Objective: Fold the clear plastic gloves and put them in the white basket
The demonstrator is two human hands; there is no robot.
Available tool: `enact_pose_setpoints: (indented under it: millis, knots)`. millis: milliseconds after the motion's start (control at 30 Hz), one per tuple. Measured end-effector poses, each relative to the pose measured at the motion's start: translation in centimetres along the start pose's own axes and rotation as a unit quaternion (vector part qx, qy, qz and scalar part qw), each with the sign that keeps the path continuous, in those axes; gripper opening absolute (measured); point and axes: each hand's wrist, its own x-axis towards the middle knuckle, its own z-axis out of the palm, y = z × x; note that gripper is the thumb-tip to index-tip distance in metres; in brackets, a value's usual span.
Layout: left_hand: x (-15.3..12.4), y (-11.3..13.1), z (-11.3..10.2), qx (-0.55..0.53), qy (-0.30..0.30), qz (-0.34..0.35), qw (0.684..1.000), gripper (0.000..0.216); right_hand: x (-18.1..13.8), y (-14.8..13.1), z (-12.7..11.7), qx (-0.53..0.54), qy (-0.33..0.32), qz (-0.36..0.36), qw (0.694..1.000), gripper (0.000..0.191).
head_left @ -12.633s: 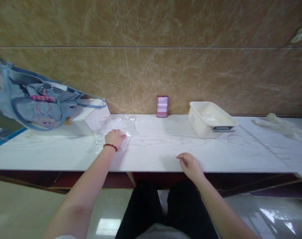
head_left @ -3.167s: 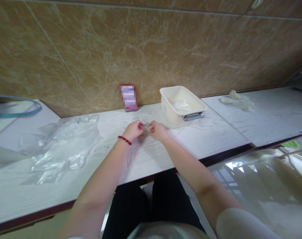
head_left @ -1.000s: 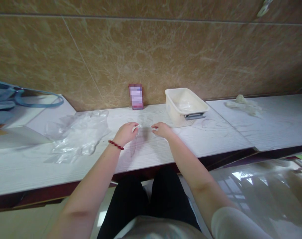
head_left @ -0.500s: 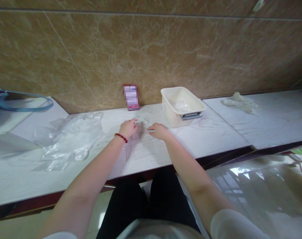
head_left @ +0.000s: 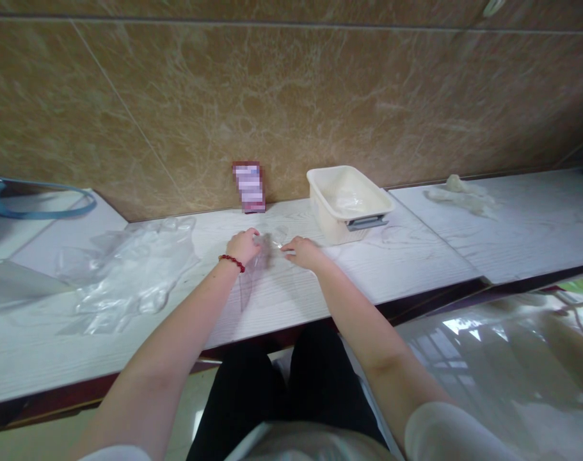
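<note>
My left hand, with a red bead bracelet on its wrist, is closed on a thin, clear plastic piece that trails down over the white counter. Whether this plastic is a bag or a glove is hard to tell. Facing it, my right hand has thumb and forefinger together at the crinkled right part of the same plastic. To the left lies a flat pile of clear plastic pieces. Close behind my right hand stands a cream plastic bin with a grey handle and some clear plastic inside.
A phone with a blurred screen leans against the brown tiled wall. Crumpled whitish plastic lies at the right of the counter. A blue strap and a white box-like panel are at the far left.
The view has shifted slightly. My hands stay close together at the clear plastic, which shows a little more spread between them.
</note>
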Motion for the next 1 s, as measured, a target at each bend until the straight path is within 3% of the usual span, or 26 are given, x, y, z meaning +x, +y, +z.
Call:
enact_pose_setpoints:
  millis: [67,133,200,267,367,500,633,867,1000]
  knots:
    - [-0.3,0.2,-0.2,0.038,0.041,0.014,0.998,0.037,-0.1,0.0,-0.1,0.002,-0.001,0.001,1.000,0.031]
    - [-0.8,0.4,-0.3,0.055,0.048,0.095,0.993,0.036,-0.1,-0.1,-0.2,0.003,0.003,-0.001,1.000,0.031]
    - [-1.5,0.7,0.0,0.058,0.011,0.189,0.980,0.038,-0.2,-0.2,-0.3,0.004,0.006,-0.003,1.000,0.032]
    - [-2.3,0.9,0.6,0.059,-0.042,0.232,0.970,0.043,-0.3,-0.3,-0.4,0.006,0.007,0.000,1.000,0.032]
    - [-3.3,0.8,1.7,0.060,-0.078,0.226,0.969,0.051,-0.3,-0.5,-0.5,0.009,0.020,0.015,1.000,0.031]
    - [-3.9,0.5,2.3,0.051,-0.073,0.223,0.971,0.056,-0.2,-0.9,-0.3,0.001,0.074,0.001,0.997,0.037]
    - [-4.3,0.5,2.0,0.042,-0.058,0.230,0.970,0.054,0.1,-1.4,0.1,-0.017,0.058,-0.015,0.998,0.041]
    - [-4.7,0.7,2.3,0.043,-0.081,0.221,0.971,0.056,0.6,-1.0,1.2,-0.025,0.035,0.018,0.999,0.040]
    - [-4.6,0.5,0.6,0.010,-0.068,0.209,0.976,0.051,0.7,-0.7,0.4,0.017,0.058,0.002,0.998,0.046]
